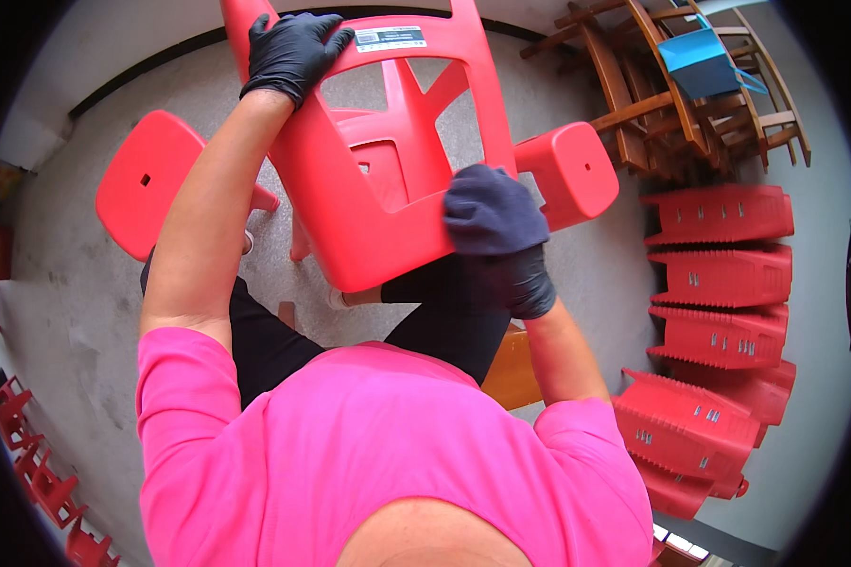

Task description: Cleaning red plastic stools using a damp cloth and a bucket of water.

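Note:
A red plastic stool (347,237) is held tilted before me, with its open-framed side facing up. My left hand (294,57), in a black glove, grips the stool's far left part beside a printed label (388,39). In my right hand (528,283), also gloved in black, is a bunched dark grey-blue cloth (496,212). The cloth presses on the stool's near right corner and looks slightly blurred. Both palms and parts of the fingers are hidden.
Red stools stand on the floor to the left (149,184) and right (571,173). Nested red stools (723,276) are stacked along the right wall. Wooden furniture (631,106) with a blue bag (698,64) occupies the far right. Small red chairs (53,489) line the left edge.

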The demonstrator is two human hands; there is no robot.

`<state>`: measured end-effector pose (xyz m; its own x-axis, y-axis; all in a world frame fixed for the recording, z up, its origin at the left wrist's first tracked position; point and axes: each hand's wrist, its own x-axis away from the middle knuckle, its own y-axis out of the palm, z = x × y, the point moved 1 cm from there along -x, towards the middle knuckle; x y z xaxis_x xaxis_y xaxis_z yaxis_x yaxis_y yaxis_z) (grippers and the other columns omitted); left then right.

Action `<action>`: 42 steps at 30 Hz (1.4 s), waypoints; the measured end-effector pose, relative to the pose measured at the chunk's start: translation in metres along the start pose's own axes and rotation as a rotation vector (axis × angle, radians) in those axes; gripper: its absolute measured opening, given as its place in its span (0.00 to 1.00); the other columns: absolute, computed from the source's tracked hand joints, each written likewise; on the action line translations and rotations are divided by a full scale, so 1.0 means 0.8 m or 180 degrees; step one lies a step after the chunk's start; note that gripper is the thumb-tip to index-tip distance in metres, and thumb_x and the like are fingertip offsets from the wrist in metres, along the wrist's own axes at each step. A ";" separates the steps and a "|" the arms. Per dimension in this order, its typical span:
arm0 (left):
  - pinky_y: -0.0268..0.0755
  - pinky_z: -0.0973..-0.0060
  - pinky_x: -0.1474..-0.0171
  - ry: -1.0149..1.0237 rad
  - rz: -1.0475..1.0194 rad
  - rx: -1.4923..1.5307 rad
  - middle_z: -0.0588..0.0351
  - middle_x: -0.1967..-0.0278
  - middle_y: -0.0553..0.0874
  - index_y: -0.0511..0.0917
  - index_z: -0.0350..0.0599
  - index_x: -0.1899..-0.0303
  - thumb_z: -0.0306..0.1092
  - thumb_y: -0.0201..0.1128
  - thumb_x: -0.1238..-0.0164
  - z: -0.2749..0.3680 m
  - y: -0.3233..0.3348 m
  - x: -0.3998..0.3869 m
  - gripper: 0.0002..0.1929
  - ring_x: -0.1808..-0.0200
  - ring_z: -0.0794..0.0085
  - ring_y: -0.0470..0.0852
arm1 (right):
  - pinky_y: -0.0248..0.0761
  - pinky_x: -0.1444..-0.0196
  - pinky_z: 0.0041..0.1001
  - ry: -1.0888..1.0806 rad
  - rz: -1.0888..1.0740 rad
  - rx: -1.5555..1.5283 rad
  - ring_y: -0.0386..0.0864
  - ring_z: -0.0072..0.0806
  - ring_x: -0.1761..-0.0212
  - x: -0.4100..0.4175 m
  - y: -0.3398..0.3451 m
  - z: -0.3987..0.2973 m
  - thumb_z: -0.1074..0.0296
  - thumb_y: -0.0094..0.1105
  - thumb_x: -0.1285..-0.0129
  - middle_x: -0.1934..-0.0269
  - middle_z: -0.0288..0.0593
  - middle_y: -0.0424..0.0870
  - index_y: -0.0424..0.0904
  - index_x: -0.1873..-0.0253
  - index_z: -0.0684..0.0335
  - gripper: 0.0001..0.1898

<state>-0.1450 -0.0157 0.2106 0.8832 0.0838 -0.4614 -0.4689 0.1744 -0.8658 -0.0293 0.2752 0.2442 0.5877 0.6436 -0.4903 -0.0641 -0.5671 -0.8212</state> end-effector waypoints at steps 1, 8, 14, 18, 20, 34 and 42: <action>0.46 0.57 0.31 -0.0239 -0.0232 -0.0023 0.55 0.49 0.84 0.78 0.59 0.42 0.59 0.50 0.31 0.004 -0.004 -0.001 0.24 0.42 0.66 0.78 | 0.71 0.61 0.36 -0.0362 -0.0163 0.0130 0.77 0.41 0.60 -0.009 0.004 -0.013 0.69 0.59 0.58 0.67 0.42 0.77 0.76 0.71 0.60 0.06; 0.49 0.57 0.33 0.0212 0.0255 0.0043 0.56 0.50 0.85 0.80 0.59 0.44 0.59 0.51 0.31 -0.042 0.015 0.008 0.23 0.42 0.66 0.78 | 0.72 0.62 0.35 -0.0287 -0.1061 0.0715 0.78 0.37 0.61 -0.005 -0.029 0.020 0.68 0.63 0.64 0.69 0.37 0.78 0.77 0.73 0.57 0.08; 0.58 0.51 0.39 -0.0126 0.0174 0.0559 0.53 0.57 0.87 0.84 0.49 0.54 0.51 0.56 0.35 0.021 -0.022 0.003 0.19 0.50 0.62 0.81 | 0.73 0.61 0.33 0.0116 -0.0253 0.0528 0.81 0.39 0.53 0.026 -0.018 0.038 0.77 0.63 0.66 0.59 0.37 0.83 0.81 0.67 0.56 0.15; 0.58 0.52 0.40 -0.0189 0.0175 0.0555 0.54 0.58 0.87 0.84 0.49 0.55 0.51 0.56 0.35 0.008 -0.016 0.006 0.19 0.51 0.63 0.82 | 0.73 0.66 0.33 0.0161 -0.0667 0.0801 0.81 0.37 0.57 -0.012 -0.002 -0.014 0.74 0.64 0.68 0.59 0.35 0.82 0.81 0.67 0.51 0.16; 0.59 0.52 0.41 -0.0148 0.0168 0.0613 0.54 0.59 0.87 0.85 0.49 0.56 0.51 0.56 0.35 0.008 -0.019 0.007 0.19 0.52 0.63 0.82 | 0.72 0.67 0.33 0.0164 -0.0876 0.0858 0.81 0.37 0.59 -0.012 -0.002 -0.010 0.73 0.64 0.67 0.60 0.35 0.82 0.81 0.67 0.51 0.15; 0.59 0.56 0.40 0.0007 0.0238 0.0591 0.55 0.61 0.87 0.85 0.50 0.56 0.51 0.58 0.37 0.010 -0.012 -0.004 0.18 0.54 0.64 0.83 | 0.71 0.74 0.33 -0.0605 -0.0423 0.0404 0.80 0.34 0.67 -0.016 0.003 0.012 0.68 0.63 0.63 0.67 0.35 0.81 0.80 0.70 0.54 0.10; 0.58 0.55 0.39 0.0310 0.0111 0.0815 0.54 0.63 0.86 0.85 0.50 0.57 0.51 0.58 0.37 0.012 -0.010 -0.017 0.18 0.54 0.63 0.82 | 0.70 0.76 0.31 -0.0532 -0.1016 0.0676 0.81 0.33 0.68 -0.018 -0.023 0.006 0.67 0.64 0.59 0.65 0.33 0.81 0.81 0.68 0.52 0.09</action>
<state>-0.1535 -0.0086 0.2255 0.8558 0.0016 -0.5173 -0.4708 0.4165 -0.7777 -0.0406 0.2788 0.2651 0.4673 0.8543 -0.2277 -0.0751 -0.2183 -0.9730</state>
